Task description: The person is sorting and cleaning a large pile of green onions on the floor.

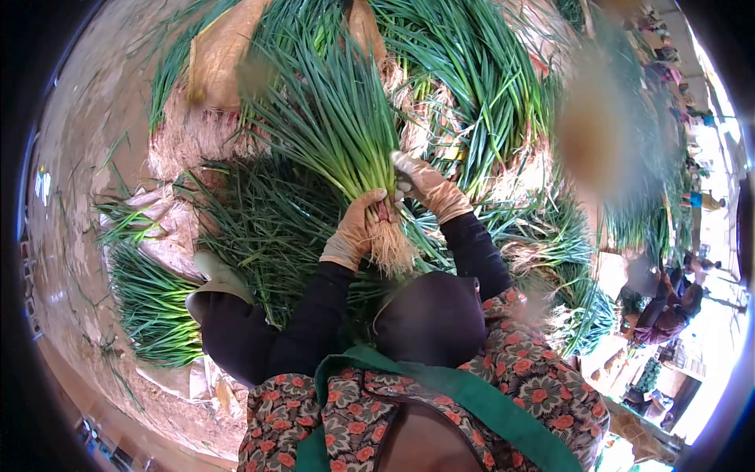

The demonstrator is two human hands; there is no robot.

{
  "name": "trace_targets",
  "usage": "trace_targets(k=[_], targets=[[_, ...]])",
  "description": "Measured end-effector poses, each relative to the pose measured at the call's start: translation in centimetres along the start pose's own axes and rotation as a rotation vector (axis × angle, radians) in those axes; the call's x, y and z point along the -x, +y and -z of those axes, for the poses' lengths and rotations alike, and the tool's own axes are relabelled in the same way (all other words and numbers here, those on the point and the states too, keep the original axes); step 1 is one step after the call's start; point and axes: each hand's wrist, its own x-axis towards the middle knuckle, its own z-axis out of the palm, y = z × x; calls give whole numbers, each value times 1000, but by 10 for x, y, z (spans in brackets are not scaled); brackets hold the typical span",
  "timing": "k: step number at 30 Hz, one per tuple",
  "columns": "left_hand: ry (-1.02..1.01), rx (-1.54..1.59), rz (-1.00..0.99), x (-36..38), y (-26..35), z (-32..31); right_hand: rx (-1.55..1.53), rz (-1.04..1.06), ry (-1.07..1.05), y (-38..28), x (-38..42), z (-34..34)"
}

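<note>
Above the heaped greens point(259, 228), left hand point(355, 230) and right hand point(429, 187) fingers clasp an onion bunch point(346, 134).

Your left hand point(355, 228) wraps the bunch of green onions point(346, 134), so stems at the grip are hidden; right hand point(425, 185) fingertips partly behind it. Blurred patch point(594, 134) upper right: unreadable. Figures point(668, 307) at right edge too small/cut off.
</note>
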Motion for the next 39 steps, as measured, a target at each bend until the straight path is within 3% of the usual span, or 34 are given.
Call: trace_targets(k=[2,3,6,7,10,12,14,17,20,22,24,25,26,28,29,31,32,34,36,37,38,39], targets=[[99,-24,9,1,-3,-4,586,136,102,-2,-1,-11],[160,-88,-3,-3,-5,5,906,441,91,22,-32,21],[191,-275,53,-23,-10,52,1237,467,525,3,-8,-1],[164,-278,79,-17,-4,46,1156,386,526,-2,-7,1],[142,-182,175,-11,0,36,1344,356,660,7,-11,-10],[133,-154,163,-7,1,29,1320,444,423,11,-4,-16],[113,-196,68,0,3,18,962,265,62,-10,6,-21],[-45,-74,63,-6,-1,38,1082,183,6,-9,4,1],[-122,128,163,4,4,16,1170,551,396,5,3,17],[-111,62,110,3,6,16,1287,433,580,-11,10,21],[-14,-60,72,2,5,10,1437,485,460,-17,18,16],[-38,-92,69,0,5,14,1355,464,470,-12,16,13],[-45,-92,84,-4,3,19,1376,768,307,-6,20,8],[-51,-89,107,-7,0,27,1315,369,336,-8,22,-13],[8,-118,77,-4,0,30,1393,342,318,-6,21,-21],[108,-189,37,6,0,18,1470,613,220,19,10,-18],[133,-234,44,6,-5,5,1674,792,241,29,9,-11],[207,-308,31,16,-6,-3,2084,868,363,45,14,-5],[-1,-333,148,12,2,21,1590,725,647,14,34,-7],[-19,-358,135,7,9,38,1733,582,671,11,18,38],[-62,-394,93,-17,8,45,1226,752,829,-27,75,48],[-62,-402,44,-14,9,27,1079,663,808,-32,93,89]])
